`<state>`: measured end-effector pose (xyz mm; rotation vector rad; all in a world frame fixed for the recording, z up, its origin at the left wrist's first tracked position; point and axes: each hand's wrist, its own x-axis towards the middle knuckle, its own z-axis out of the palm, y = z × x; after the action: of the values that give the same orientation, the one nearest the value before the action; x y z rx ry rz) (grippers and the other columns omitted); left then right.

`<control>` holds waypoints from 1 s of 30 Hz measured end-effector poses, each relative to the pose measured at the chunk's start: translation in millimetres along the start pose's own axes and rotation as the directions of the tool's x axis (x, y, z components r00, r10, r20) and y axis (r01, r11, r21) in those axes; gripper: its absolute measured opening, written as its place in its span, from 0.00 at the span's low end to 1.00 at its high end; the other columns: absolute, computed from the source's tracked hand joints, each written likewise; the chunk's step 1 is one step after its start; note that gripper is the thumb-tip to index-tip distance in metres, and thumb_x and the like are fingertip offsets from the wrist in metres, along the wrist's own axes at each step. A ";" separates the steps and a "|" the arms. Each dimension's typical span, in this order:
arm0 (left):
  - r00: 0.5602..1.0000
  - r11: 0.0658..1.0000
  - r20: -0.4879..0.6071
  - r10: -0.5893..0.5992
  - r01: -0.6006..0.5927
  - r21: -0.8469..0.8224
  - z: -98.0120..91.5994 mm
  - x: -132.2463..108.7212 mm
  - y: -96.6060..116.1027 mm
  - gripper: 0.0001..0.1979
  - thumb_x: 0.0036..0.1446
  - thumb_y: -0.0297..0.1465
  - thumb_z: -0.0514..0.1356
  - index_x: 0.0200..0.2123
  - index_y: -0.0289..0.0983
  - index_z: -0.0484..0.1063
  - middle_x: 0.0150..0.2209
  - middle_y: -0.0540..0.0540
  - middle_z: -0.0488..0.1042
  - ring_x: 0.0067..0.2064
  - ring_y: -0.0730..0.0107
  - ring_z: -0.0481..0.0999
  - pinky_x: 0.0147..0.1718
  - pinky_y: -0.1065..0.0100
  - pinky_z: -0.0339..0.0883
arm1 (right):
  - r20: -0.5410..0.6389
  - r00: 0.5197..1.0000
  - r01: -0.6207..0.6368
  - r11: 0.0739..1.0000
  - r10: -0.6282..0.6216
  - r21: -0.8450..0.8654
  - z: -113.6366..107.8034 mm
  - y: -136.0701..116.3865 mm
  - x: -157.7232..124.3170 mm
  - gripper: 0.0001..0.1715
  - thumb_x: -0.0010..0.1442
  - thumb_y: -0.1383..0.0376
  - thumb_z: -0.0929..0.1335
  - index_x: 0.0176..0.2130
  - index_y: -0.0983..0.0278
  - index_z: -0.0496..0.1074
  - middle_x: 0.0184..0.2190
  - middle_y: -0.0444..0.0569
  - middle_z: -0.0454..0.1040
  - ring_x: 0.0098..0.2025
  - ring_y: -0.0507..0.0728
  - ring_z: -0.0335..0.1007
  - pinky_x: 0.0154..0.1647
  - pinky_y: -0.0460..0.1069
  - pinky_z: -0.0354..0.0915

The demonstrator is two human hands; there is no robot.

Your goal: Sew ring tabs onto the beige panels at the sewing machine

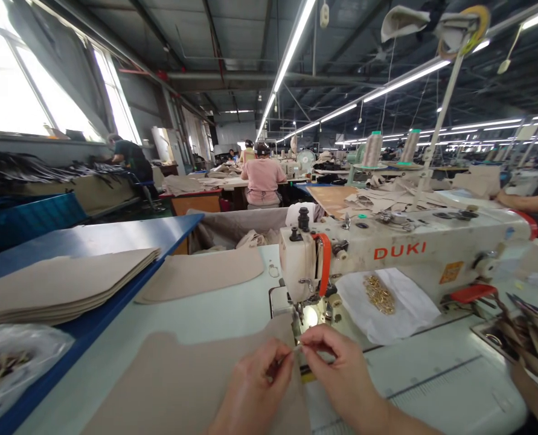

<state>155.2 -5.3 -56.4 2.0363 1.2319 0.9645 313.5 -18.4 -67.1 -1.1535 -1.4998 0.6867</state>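
Observation:
My left hand (262,377) and my right hand (336,368) meet in front of the sewing machine (298,272), fingertips pinched together. Between them is a small pale strip (297,348), too small to make out fully. Beneath my left hand lies a large beige fabric panel (173,374), its edge reaching toward the lit needle area (311,317). To the right of the needle, a white cloth (404,302) carries a heap of small gold metal pieces (380,294).
Stacked beige panels (60,281) lie on the blue table (178,229) at left, above a clear plastic bag (37,344) of small pieces. Another panel (205,272) is behind. Brown straps (522,338) and scissors (525,302) sit at right. Co-workers sit further back, one in pink (263,175).

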 end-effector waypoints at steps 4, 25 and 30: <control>0.992 0.994 0.087 -0.095 0.100 -0.050 1.4 1.7 -0.8 0.09 0.54 0.30 0.54 0.24 0.39 0.70 0.18 0.54 0.70 0.21 0.73 0.70 0.23 0.74 0.61 | 0.019 0.994 0.110 0.982 -0.108 -0.156 2.2 -0.1 -2.1 0.09 0.54 0.74 0.62 0.33 0.63 0.68 0.29 0.45 0.72 0.32 0.53 0.69 0.35 0.45 0.63; 0.949 0.798 0.273 -0.157 0.285 -0.531 -3.3 7.7 -1.2 0.09 0.51 0.36 0.59 0.31 0.38 0.64 0.23 0.53 0.73 0.22 0.74 0.72 0.24 0.72 0.65 | 0.304 0.905 -0.398 0.845 0.298 0.358 -1.3 5.1 7.0 0.09 0.47 0.61 0.72 0.28 0.63 0.71 0.24 0.43 0.74 0.28 0.54 0.73 0.31 0.48 0.68; 0.904 0.586 0.358 -0.234 0.425 -0.690 -6.7 12.9 -6.5 0.20 0.48 0.46 0.62 0.36 0.37 0.65 0.24 0.51 0.75 0.22 0.73 0.73 0.24 0.71 0.64 | 0.323 0.867 -0.489 0.768 0.378 0.414 -2.4 1.0 13.9 0.20 0.41 0.54 0.76 0.28 0.64 0.72 0.23 0.43 0.75 0.26 0.54 0.73 0.31 0.49 0.69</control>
<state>150.6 9.8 -53.8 1.1422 0.8197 0.8258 316.6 -5.6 -61.9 -1.0547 -1.1274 1.4716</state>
